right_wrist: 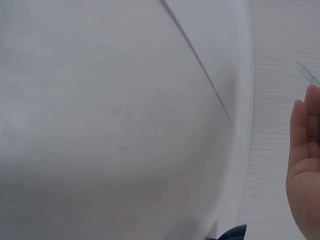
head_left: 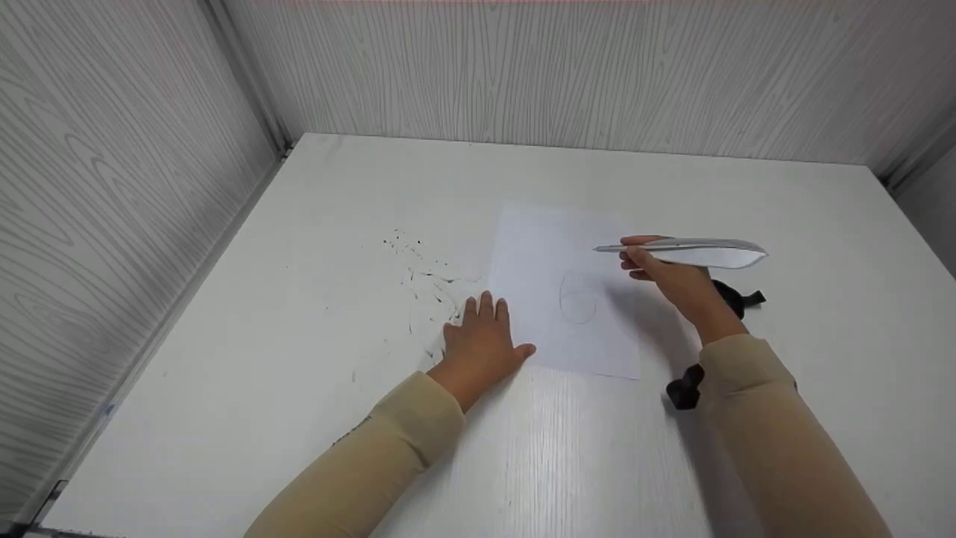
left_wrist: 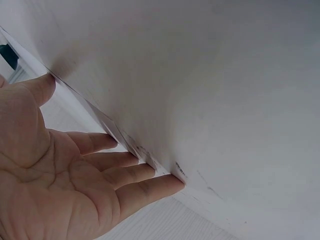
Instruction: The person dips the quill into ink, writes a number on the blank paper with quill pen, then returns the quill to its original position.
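A white sheet of paper lies on the table, with a faint pencil-like outline resembling a 6 on its lower half. My left hand rests with spread, straight fingers at the sheet's lower left edge; the left wrist view shows its fingertips touching down. Above the sheet's right side, my right hand pinches a feather-shaped pen, its white plume pointing right. The pen's tip points left and looks raised off the paper. In the right wrist view, only part of the hand and the tip show.
Two black pieces, one lower and one upper, are partly hidden by the right wrist and sleeve; I cannot tell whether they join. Dark marks dot the white table left of the paper. Wood-grain panels stand behind and beside it.
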Demonstrator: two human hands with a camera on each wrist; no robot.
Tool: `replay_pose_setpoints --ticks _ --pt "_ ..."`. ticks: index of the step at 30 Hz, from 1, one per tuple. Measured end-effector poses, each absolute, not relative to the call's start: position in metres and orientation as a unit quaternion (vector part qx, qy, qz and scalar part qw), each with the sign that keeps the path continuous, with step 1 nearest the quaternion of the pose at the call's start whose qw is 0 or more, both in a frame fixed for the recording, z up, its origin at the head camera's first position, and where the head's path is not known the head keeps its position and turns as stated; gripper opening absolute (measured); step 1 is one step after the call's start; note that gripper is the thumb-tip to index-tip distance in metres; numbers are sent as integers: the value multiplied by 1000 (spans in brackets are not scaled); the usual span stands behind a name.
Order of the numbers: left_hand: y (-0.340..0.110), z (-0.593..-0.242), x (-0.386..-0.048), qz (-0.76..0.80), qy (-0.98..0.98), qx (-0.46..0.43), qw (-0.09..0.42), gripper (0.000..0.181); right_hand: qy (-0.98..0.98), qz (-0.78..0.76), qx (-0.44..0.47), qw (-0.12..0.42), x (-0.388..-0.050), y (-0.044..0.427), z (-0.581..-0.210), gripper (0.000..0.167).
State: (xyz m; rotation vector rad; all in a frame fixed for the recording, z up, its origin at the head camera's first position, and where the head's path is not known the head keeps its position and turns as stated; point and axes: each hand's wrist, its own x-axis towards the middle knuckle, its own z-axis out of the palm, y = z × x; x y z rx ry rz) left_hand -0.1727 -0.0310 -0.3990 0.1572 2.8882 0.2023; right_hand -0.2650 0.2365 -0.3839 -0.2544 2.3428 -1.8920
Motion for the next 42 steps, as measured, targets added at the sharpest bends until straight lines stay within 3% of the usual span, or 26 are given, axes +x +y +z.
replay_pose_setpoints --ticks 32,42 --pt "-30 -403 -177 65 987 54 135 86 846 -533 -2 25 -244 343 -381 60" --pt "-31 -401 -175 64 987 54 137 85 812 -583 -23 -6 -238 366 -384 46"
